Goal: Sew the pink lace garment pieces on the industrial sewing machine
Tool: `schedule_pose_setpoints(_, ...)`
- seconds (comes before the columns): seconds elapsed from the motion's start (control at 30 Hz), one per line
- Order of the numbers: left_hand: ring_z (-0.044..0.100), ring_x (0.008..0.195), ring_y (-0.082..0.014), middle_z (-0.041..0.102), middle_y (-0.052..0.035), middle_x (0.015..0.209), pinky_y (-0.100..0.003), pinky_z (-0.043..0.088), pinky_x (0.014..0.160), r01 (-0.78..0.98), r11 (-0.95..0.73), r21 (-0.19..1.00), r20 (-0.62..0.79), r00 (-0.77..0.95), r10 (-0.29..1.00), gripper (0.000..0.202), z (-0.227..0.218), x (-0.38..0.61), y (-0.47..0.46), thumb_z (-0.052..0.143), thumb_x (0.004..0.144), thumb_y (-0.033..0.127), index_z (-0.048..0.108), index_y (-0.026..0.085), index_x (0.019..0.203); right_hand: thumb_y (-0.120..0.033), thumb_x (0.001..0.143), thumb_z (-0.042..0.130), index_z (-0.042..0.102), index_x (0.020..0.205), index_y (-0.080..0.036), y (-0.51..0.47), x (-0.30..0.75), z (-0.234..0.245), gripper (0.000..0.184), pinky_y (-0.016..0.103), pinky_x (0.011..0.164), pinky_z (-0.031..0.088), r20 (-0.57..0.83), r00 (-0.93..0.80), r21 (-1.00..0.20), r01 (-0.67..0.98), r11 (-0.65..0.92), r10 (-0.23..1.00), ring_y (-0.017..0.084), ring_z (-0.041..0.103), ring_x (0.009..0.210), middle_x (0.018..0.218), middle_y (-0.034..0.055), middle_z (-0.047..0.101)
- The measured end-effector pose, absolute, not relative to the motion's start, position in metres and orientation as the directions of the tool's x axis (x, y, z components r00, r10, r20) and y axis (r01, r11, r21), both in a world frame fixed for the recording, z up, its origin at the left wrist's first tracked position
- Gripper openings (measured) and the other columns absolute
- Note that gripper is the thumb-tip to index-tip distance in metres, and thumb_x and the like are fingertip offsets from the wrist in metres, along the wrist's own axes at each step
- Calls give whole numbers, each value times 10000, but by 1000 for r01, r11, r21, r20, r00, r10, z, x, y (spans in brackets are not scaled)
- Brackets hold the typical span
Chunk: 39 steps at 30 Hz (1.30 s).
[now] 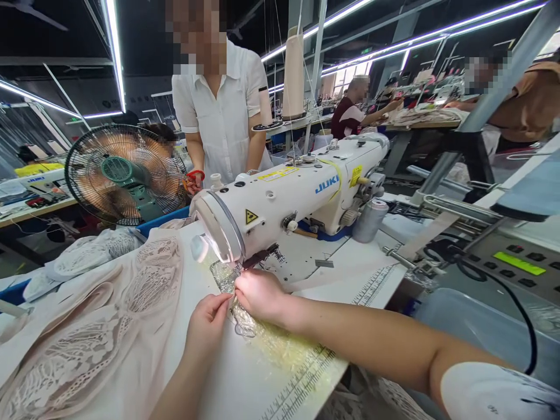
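In the head view we read JUKI in blue on the white sewing machine (280, 201) and again on a second machine (46, 184) at far left. Ours also bears a triangular warning sticker (251, 217) and yellow labels whose words are too small for us to read. A control box (485, 271) has a lit green display.

Our sewing machine stands on a white table (245, 382) printed with ruler marks. Its needle end is right at our hands, over a patch of shiny clear tape (289, 347). Our left hand (209, 324) is nearly closed, thumb and forefinger pinched; our right hand (261, 294) is curled in with its tips together, touching or nearly touching the left fingertips. We cannot tell what lies in either grip.

Pale pink lace cloth (153, 274) spreads over the table's left side. Around us is a dark-ceilinged workshop with long strip lights.

We count one large fan (125, 175), one grey thread spool (370, 220) beside the machine and one tall peach thread cone (293, 76) behind it. At least four other people are here; one, in a white shirt (221, 111), has red-handled scissors (196, 174) in hand.
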<state>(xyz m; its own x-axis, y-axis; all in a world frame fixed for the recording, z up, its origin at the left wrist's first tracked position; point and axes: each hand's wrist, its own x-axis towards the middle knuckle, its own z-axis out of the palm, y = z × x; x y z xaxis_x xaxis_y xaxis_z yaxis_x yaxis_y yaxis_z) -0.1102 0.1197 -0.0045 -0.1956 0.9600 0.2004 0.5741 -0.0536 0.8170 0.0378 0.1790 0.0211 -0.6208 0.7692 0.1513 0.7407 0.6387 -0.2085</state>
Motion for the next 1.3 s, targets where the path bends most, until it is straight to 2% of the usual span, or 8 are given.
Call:
schedule_pose_setpoints(0.13, 591, 686, -211, 620, -26, 658, -319, 446, 660, 584, -79, 808, 218, -171, 961, 294, -5, -108, 120, 518, 713, 414, 736, 230, 783, -230, 835, 439, 627, 807, -173, 181, 36, 15, 198, 288, 524, 302, 185, -626, -221, 725, 653, 758, 192, 593, 738, 857, 57, 651)
schedule_pose_setpoints(0.27, 597, 682, -214, 628, -30, 660, -320, 452, 645, 578, -61, 814, 209, -193, 959, 306, -3, -108, 119, 516, 702, 433, 731, 225, 766, -276, 795, 469, 606, 776, -199, 183, 41, 12, 159, 297, 516, 260, 234, -661, -241, 671, 701, 713, 167, 560, 721, 856, 27, 627)
schedule_pose_setpoints(0.43, 641, 804, -252, 695, -60, 767, -343, 490, 716, 534, -17, 845, 189, -270, 944, 325, -2, -109, 119, 509, 685, 447, 709, 202, 760, -285, 712, 537, 584, 690, -199, 174, 56, 16, 101, 288, 491, 235, 230, -718, -260, 605, 753, 657, 131, 501, 670, 812, 4, 584)
schedule_pose_setpoints(0.67, 648, 829, -268, 718, -73, 813, -362, 493, 739, 489, 27, 872, 136, -294, 946, 338, -3, -109, 120, 513, 664, 456, 700, 191, 759, -272, 849, 404, 628, 829, -197, 173, 49, 16, 237, 293, 532, 269, 176, -640, -259, 703, 663, 748, 161, 541, 713, 889, 45, 617)
schedule_pose_setpoints(0.9, 642, 838, -251, 725, -59, 838, -358, 489, 769, 464, 24, 885, 122, -282, 952, 318, -2, -107, 119, 498, 648, 401, 706, 206, 787, -277, 856, 428, 622, 847, -186, 178, 43, 15, 215, 277, 561, 345, 163, -630, -254, 717, 649, 760, 189, 574, 768, 910, 58, 633)
schedule_pose_setpoints(1.1, 637, 822, -259, 719, -69, 825, -374, 489, 775, 461, 45, 886, 103, -290, 951, 339, 0, -105, 119, 496, 631, 424, 703, 201, 779, -235, 834, 438, 620, 843, -177, 180, 41, 18, 191, 271, 573, 359, 160, -647, -260, 701, 665, 745, 185, 564, 762, 920, 68, 636)
schedule_pose_setpoints(1.2, 638, 836, -270, 717, -79, 831, -386, 490, 778, 460, 54, 887, 100, -303, 948, 357, 1, -105, 120, 487, 621, 441, 699, 194, 768, -253, 780, 505, 620, 804, -195, 175, 52, 27, 130, 257, 558, 344, 156, -731, -279, 612, 740, 664, 155, 538, 723, 896, 33, 629)
schedule_pose_setpoints(1.3, 639, 845, -272, 719, -77, 831, -390, 484, 797, 454, 60, 889, 95, -310, 946, 352, 0, -106, 121, 488, 618, 439, 698, 195, 759, -176, 684, 566, 573, 642, -196, 167, 66, 34, 46, 239, 501, 297, 50, -897, -327, 401, 856, 439, 115, 478, 635, 710, -25, 590)
